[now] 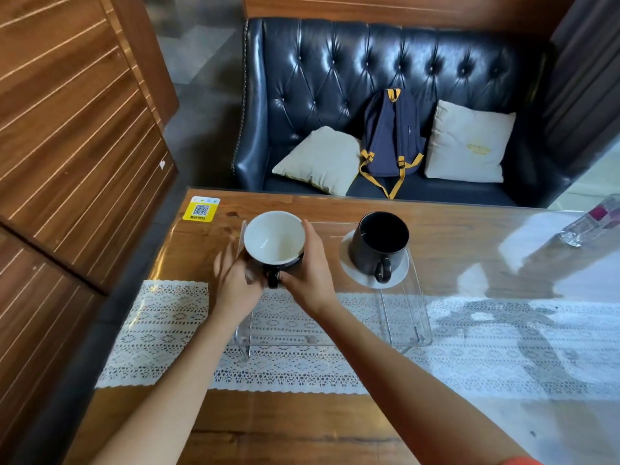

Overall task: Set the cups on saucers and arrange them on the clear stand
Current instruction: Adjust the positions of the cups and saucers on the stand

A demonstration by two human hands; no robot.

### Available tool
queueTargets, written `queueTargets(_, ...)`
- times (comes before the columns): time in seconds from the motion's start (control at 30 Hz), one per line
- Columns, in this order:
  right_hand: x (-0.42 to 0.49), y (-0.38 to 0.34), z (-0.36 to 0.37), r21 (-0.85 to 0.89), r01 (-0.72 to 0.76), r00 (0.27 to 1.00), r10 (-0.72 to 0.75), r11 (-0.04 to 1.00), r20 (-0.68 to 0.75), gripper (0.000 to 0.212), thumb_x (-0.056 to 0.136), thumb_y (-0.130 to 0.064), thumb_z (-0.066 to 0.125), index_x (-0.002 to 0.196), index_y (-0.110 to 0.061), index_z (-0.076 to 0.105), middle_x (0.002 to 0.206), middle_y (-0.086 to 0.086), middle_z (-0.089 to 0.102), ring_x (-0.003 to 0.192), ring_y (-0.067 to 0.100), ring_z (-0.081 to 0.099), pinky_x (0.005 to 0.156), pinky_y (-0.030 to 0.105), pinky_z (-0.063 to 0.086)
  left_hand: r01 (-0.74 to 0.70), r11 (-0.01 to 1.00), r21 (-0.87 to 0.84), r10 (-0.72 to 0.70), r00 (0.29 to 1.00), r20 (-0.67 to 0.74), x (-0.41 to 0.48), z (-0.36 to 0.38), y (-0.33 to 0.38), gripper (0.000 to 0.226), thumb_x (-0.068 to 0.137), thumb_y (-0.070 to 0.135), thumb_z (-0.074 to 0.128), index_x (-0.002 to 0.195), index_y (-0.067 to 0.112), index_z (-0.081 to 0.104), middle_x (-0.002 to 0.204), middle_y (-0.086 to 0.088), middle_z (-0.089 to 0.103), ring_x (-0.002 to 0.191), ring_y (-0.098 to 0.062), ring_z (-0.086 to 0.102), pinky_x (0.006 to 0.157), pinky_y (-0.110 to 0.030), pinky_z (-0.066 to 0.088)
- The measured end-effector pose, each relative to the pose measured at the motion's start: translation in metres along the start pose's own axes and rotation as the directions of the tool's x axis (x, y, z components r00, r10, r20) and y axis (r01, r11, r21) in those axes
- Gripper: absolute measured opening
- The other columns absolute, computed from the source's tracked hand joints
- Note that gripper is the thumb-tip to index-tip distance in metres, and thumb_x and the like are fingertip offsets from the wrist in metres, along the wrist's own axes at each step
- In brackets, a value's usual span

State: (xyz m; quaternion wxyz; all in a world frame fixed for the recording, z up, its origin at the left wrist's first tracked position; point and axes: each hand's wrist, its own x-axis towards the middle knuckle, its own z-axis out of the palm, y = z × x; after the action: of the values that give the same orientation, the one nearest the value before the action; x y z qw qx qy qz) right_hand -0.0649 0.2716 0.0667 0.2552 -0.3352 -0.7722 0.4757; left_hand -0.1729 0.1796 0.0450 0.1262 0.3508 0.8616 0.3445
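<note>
A black cup with a white inside (274, 238) is held over the left end of the clear stand (407, 317), its handle pointing toward me. My left hand (235, 283) grips its left side and looks blurred. My right hand (310, 270) wraps its right side, thumb near the handle. Whether a saucer lies under this cup is hidden by my hands. On the right end of the stand an all-black cup (382, 245) stands upright on a white saucer (362, 273), handle toward me.
The stand rests on a white lace runner (161, 327) across a glossy wooden table (302, 427). A yellow QR sticker (200, 209) is at the far left corner, a plastic bottle (593, 219) at the far right. A dark sofa with cushions and a backpack (391, 135) is behind.
</note>
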Motion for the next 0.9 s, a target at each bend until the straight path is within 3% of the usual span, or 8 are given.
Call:
queueTargets(0.13,0.001,-0.002,0.001,-0.01,0.014,1.0,-0.014,1.0,-0.025,0.08,0.058,-0.004,0.067,0.132,-0.016,0.041,0.13,0.006,0.053,0.122,0.027,0.048,0.101,0.047,0.044,0.015,1.0,0.02,-0.014,1.0,-0.009,-0.001,-0.001,0.001,0.061,0.083,0.026,0.057,0.14,0.028,0.035,0.159,-0.003,0.013,0.144,-0.026,0.009,0.113,-0.044,0.018)
queueTargets(0.3,0.002,0.001,-0.001,-0.026,0.042,0.999,-0.042,0.999,0.001,0.084,0.06,-0.007,0.066,0.137,-0.015,0.036,0.137,0.009,0.048,0.129,0.027,0.043,0.109,0.045,0.038,0.001,1.0,0.025,0.0,0.999,-0.033,-0.001,-0.001,0.002,0.062,0.083,0.026,0.058,0.141,0.023,0.035,0.157,-0.003,0.021,0.142,-0.026,0.012,0.112,-0.041,0.02)
queueTargets(0.5,0.002,0.003,0.0,-0.034,0.012,0.999,-0.011,0.999,0.04,0.094,0.066,-0.002,0.07,0.147,-0.011,0.023,0.147,0.012,0.039,0.139,0.026,0.035,0.115,0.043,0.033,0.047,0.999,0.007,-0.047,0.999,0.018,0.001,0.001,-0.003,0.063,0.083,0.028,0.061,0.141,0.023,0.036,0.159,-0.003,0.011,0.144,-0.025,0.006,0.114,-0.046,0.016)
queueTargets(0.6,0.0,0.001,-0.006,-0.028,0.041,0.994,-0.038,0.999,0.1,0.094,0.074,0.0,0.067,0.151,-0.008,0.014,0.155,0.011,0.03,0.145,0.024,0.026,0.118,0.045,0.028,0.099,0.959,-0.267,-0.089,0.995,0.052,0.0,-0.001,-0.005,0.049,0.092,0.025,0.05,0.139,0.023,0.038,0.159,0.004,0.007,0.146,-0.02,0.006,0.116,-0.049,0.017)
queueTargets(0.67,-0.013,0.003,-0.016,-0.017,0.102,0.99,-0.1,0.995,0.102,0.085,0.078,-0.004,0.063,0.149,-0.015,0.019,0.155,0.0,0.029,0.146,0.017,0.025,0.118,0.043,0.03,0.102,0.892,-0.441,-0.078,0.994,0.073,-0.009,-0.005,-0.01,0.05,0.095,0.029,0.043,0.143,0.027,0.029,0.157,0.008,0.008,0.145,-0.013,0.009,0.117,-0.047,0.017)
queueTargets(0.8,-0.063,0.017,-0.042,0.038,0.114,0.991,-0.116,0.993,0.062,0.072,0.085,-0.019,0.059,0.141,-0.046,0.024,0.145,-0.022,0.037,0.135,0.002,0.039,0.103,0.015,0.041,0.119,0.83,-0.544,-0.111,0.993,0.047,-0.052,-0.006,-0.036,0.052,0.092,0.043,0.038,0.141,0.036,0.024,0.145,0.011,0.029,0.133,-0.008,0.031,0.106,-0.036,0.029)
queueTargets(0.9,-0.088,0.031,-0.056,-0.023,0.115,0.991,-0.113,0.993,0.072,0.059,0.088,-0.021,0.058,0.137,-0.044,0.034,0.141,-0.021,0.043,0.131,-0.003,0.042,0.102,0.016,0.044,0.161,0.796,-0.584,-0.169,0.985,0.041,-0.077,-0.004,-0.047,0.054,0.088,0.053,0.041,0.138,0.036,0.03,0.141,0.012,0.034,0.127,-0.009,0.037,0.098,-0.03,0.031)
